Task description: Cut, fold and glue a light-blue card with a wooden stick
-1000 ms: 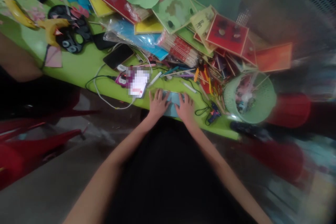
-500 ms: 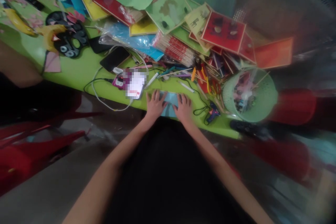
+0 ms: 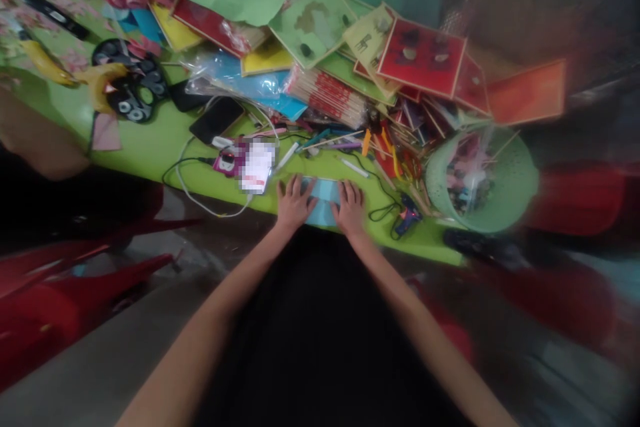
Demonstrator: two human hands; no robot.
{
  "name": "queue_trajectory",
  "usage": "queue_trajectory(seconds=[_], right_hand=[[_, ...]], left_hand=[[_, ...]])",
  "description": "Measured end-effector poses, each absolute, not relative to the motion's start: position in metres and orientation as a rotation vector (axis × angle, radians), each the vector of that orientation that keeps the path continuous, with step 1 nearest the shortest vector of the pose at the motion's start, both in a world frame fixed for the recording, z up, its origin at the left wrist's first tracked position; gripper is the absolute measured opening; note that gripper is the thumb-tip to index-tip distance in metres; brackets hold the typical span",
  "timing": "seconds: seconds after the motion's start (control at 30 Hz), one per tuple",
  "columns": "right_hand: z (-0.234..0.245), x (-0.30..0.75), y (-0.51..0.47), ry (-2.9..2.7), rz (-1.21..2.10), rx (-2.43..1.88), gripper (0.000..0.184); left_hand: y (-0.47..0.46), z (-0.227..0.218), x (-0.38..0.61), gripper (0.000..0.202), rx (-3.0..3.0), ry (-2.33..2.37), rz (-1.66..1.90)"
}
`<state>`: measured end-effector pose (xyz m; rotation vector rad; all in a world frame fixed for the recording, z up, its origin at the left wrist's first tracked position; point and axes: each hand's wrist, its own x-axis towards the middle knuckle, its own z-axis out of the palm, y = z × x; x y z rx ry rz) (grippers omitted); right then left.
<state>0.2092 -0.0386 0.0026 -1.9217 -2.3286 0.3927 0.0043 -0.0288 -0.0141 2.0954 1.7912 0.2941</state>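
A light blue sheet of paper [image 3: 324, 202] with crease lines lies at the near edge of the green table [image 3: 195, 181]. My left hand [image 3: 295, 201] rests flat on its left side, fingers spread. On the right side lies my right hand [image 3: 350, 205], its fingers stretched out and the thumb on the paper. Left of my left hand is a phone with a lit screen [image 3: 257, 168], a white cable plugged into it. A white pen [image 3: 355, 167] lies just beyond my right hand, and a glue gun [image 3: 407, 215] is to its right.
A green basket [image 3: 517, 180] with small items stands at the right edge. Coloured cards [image 3: 423, 57], bundled sticks [image 3: 327, 95] and plastic bags pile up at the back. Another person's arm [image 3: 40, 130] is at the left. Red chairs [image 3: 45, 307] stand below the table.
The camera view has shifted slightly. Both hands stay on the blue paper, with a little more of the paper showing between them.
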Motion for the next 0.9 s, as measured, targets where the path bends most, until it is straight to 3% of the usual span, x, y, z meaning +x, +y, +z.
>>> queue_trajectory(seconds=[0.9], right_hand=[[-0.0012, 0.2125, -0.0392, -2.343, 0.375, -2.001, 0.069]], left_hand=[[-0.0289, -0.0079, 0.0048, 0.060, 2.017, 1.751, 0.375]])
